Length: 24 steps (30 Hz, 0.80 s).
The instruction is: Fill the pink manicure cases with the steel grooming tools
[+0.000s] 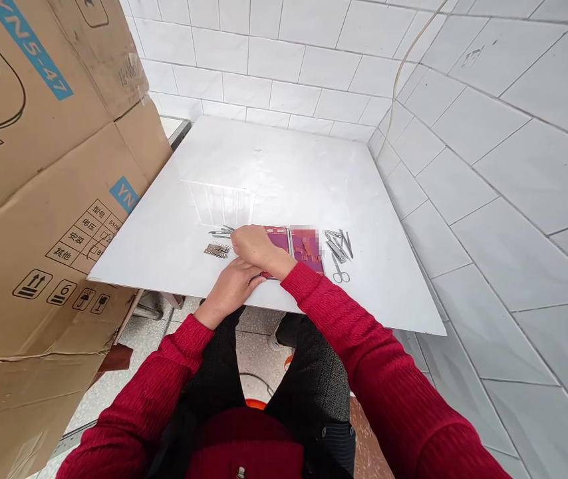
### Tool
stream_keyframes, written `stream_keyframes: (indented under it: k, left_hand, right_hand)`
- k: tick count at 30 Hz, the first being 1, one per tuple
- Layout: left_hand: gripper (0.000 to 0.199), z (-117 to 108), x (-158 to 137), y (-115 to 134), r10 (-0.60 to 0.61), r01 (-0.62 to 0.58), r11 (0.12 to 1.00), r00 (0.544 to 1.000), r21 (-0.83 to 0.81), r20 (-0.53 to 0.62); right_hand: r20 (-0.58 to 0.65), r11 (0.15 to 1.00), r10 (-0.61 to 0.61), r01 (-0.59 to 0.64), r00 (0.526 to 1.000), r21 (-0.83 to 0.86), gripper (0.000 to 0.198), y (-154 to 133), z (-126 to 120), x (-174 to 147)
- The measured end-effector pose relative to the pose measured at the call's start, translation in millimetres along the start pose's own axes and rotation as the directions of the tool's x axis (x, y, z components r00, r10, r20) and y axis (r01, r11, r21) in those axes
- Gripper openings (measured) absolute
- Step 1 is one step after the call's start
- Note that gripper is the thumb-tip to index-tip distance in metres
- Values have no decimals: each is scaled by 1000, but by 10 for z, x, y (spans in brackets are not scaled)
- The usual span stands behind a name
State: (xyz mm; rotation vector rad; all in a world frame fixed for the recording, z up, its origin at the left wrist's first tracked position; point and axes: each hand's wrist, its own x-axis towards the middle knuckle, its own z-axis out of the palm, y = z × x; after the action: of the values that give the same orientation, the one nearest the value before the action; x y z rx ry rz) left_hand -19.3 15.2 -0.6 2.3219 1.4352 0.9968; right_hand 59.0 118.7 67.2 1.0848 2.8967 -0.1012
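An open manicure case (308, 251) with a red and purple lining lies near the table's front edge, its left part mostly covered by my hands. My left hand (231, 287) is closed at the case's lower left corner, thumb against the edge. Crossing above it, my right hand (255, 247) is curled over the left side of the case; its fingertips and anything in them are hidden. Just left of it are nail clippers (217, 250) and some thin metal tools (221, 233). Right of the case lie small scissors (340, 273) and several metal grooming tools (338, 246).
The white tabletop (288, 166) reaches back to a tiled wall (274, 66), with another tiled wall (503, 166) along the right. A large cardboard box (39, 193) stands close on the left. A thin cable (398, 73) hangs in the back right corner.
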Motion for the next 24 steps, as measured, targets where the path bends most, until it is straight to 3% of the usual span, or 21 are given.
stream_keyframes:
  k: [9,24]
  left_hand:
    - [19,-3,0,4,16,-16,1000,1000,-15,-10]
    - [27,-13,13,9,48,-47,998,999,-29,8]
  right_hand:
    - [-48,999,-37,37,998,-14,21,43,81,16]
    - [-145,987,161,-159,976,23,32,281,22,-38]
